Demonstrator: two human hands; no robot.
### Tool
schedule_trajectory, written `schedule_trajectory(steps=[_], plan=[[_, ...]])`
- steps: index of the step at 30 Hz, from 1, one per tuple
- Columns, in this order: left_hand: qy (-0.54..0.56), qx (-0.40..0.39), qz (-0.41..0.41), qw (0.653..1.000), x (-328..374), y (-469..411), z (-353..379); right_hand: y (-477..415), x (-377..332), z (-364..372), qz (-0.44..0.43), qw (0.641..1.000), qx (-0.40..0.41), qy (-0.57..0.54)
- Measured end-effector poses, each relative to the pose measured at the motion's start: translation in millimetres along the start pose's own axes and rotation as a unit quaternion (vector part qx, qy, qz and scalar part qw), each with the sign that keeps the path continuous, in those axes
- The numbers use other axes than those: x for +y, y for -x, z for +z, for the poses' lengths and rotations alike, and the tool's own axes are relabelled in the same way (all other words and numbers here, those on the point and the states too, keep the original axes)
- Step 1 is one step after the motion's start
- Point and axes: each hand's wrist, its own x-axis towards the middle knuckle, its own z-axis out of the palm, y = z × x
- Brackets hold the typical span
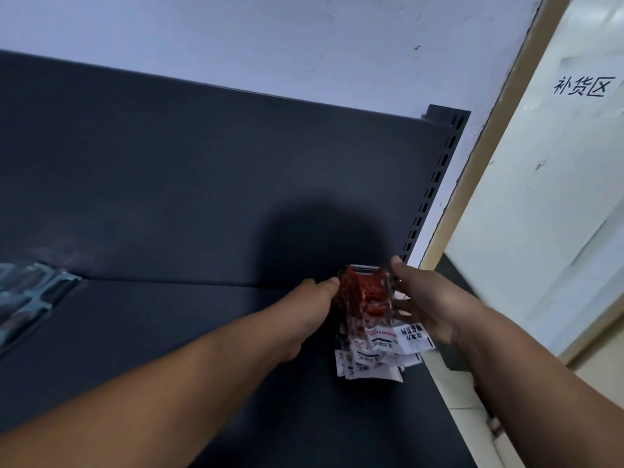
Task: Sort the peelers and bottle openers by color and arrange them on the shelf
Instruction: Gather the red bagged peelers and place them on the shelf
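A stack of red peelers in clear plastic packs with white labels lies at the far right end of the dark shelf, close to the back panel. My left hand touches the stack's left side with its fingers extended. My right hand holds the right side, thumb up along the top edge and fingers under the packs. A pile of light blue packaged items lies at the shelf's left edge, blurred.
The shelf's dark back panel rises behind the stack. A slotted upright post stands at the right end. Beyond it are a white wall and a door with a paper sign.
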Motion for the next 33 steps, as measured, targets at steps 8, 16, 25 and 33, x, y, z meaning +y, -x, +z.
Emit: schedule_trajectory(steps=[8, 16, 25, 33], plan=[[-0.327, 0.109, 0.174, 0.923, -1.7, 16.7, -40.2, 22.0, -19.4, 14.0, -0.194, 0.927, 0.116, 0.299], [-0.554, 0.219, 0.258, 0.761, -28.5, 86.4, -133.6, 57.5, -27.8, 110.7, -0.315, 0.784, 0.126, 0.52], [-0.599, 0.326, 0.197, 0.704, -86.3, 211.3, -309.8, 121.2, -48.1, 312.9, -0.374, 0.72, 0.059, 0.582], [-0.603, 0.403, 0.114, 0.679, -165.1, 338.9, -459.1, 190.2, -61.7, 498.4, -0.466, 0.69, -0.006, 0.554]])
